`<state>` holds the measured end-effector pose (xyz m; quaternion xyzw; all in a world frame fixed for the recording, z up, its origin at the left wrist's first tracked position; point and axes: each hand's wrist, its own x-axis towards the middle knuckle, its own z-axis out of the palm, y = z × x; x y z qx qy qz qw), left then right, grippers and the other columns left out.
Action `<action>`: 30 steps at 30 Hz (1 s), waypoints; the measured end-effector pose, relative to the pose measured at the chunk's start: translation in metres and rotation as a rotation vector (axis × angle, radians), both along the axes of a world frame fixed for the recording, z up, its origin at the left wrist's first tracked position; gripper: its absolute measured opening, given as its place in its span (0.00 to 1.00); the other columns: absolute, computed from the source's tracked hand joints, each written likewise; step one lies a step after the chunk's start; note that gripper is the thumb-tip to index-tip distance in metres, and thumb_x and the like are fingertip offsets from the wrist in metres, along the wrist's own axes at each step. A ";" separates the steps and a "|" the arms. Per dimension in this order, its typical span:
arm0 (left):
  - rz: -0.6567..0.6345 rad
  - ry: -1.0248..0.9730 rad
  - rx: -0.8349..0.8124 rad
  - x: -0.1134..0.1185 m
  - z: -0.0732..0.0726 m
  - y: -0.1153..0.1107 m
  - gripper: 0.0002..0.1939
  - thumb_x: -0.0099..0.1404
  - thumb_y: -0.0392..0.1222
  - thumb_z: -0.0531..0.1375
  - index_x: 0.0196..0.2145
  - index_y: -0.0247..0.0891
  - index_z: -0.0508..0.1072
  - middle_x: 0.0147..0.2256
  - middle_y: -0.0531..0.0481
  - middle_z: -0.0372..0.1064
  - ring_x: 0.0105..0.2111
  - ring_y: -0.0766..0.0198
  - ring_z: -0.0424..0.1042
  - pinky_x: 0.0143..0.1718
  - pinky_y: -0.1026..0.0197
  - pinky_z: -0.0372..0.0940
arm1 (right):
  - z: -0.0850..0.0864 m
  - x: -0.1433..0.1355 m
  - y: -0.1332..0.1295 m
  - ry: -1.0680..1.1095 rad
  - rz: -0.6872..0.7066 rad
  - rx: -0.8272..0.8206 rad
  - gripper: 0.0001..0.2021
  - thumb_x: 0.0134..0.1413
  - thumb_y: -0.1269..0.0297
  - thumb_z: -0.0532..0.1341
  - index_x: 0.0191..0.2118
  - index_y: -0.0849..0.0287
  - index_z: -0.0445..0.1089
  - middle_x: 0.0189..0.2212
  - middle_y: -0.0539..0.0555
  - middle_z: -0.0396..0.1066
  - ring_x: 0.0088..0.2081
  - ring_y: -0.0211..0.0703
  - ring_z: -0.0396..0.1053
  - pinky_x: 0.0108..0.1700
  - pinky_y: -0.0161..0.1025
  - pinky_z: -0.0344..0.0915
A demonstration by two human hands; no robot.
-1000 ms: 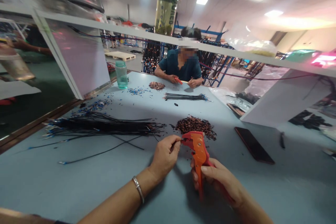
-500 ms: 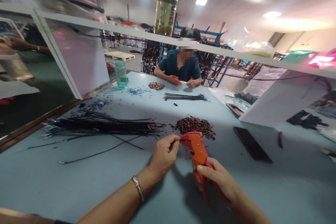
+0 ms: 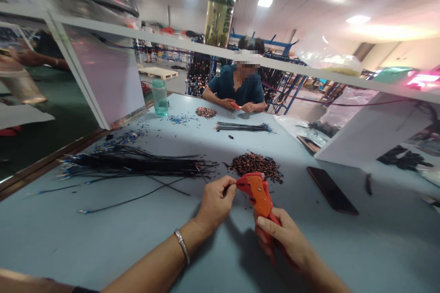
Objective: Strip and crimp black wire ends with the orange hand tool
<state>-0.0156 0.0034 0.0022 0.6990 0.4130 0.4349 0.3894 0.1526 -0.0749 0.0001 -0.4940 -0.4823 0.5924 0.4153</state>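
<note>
My right hand (image 3: 287,236) is wrapped round the handles of an orange and red wire stripper (image 3: 258,192). Its jaw end points left, towards my left hand (image 3: 218,199). The thumb and fingers of that hand are pinched at the jaws on a thin wire, which is mostly hidden by the fingers. Just behind the stripper lies a heap of small black and copper-coloured wire offcuts (image 3: 256,165). To the left stretches a thick bundle of black wires (image 3: 137,165) with blue and metal ends. A few single wires (image 3: 134,199) lie in front of it.
A dark phone (image 3: 332,191) lies to the right. Blue bits (image 3: 129,137) are scattered at the left, near a green bottle (image 3: 160,97). Across the table (image 3: 113,247) a co-worker (image 3: 237,84) holds an orange tool behind a smaller wire bundle (image 3: 244,127). A white rail crosses above.
The stripper's handles look squeezed a little closer together in my right hand. My left hand keeps its pinch at the jaws. The whole view has shifted slightly.
</note>
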 end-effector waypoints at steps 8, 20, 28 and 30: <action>-0.006 -0.001 0.002 0.000 0.000 -0.001 0.11 0.63 0.41 0.52 0.29 0.35 0.72 0.22 0.55 0.64 0.23 0.68 0.59 0.27 0.67 0.54 | -0.007 0.000 0.000 0.015 -0.020 0.012 0.25 0.47 0.43 0.63 0.18 0.58 0.57 0.09 0.43 0.54 0.09 0.29 0.51 0.11 0.28 0.47; 0.115 0.018 -0.085 0.000 -0.007 0.010 0.12 0.61 0.44 0.52 0.29 0.36 0.71 0.20 0.57 0.59 0.21 0.68 0.57 0.24 0.66 0.51 | 0.013 0.006 -0.002 0.226 -0.138 -0.017 0.20 0.45 0.48 0.67 0.30 0.61 0.64 0.17 0.45 0.62 0.15 0.33 0.59 0.16 0.30 0.57; 0.084 -0.051 -0.107 0.001 -0.004 0.007 0.11 0.61 0.44 0.54 0.29 0.36 0.72 0.20 0.56 0.60 0.22 0.67 0.58 0.25 0.66 0.53 | 0.008 0.009 0.002 0.061 -0.192 0.070 0.19 0.50 0.50 0.64 0.38 0.62 0.69 0.29 0.54 0.70 0.30 0.45 0.69 0.33 0.40 0.66; 0.070 -0.057 -0.114 0.002 -0.004 0.006 0.11 0.60 0.44 0.54 0.28 0.36 0.72 0.20 0.56 0.59 0.22 0.68 0.57 0.24 0.66 0.53 | 0.008 0.010 0.002 -0.027 -0.177 0.124 0.18 0.52 0.50 0.62 0.38 0.62 0.69 0.29 0.54 0.69 0.31 0.45 0.68 0.35 0.41 0.66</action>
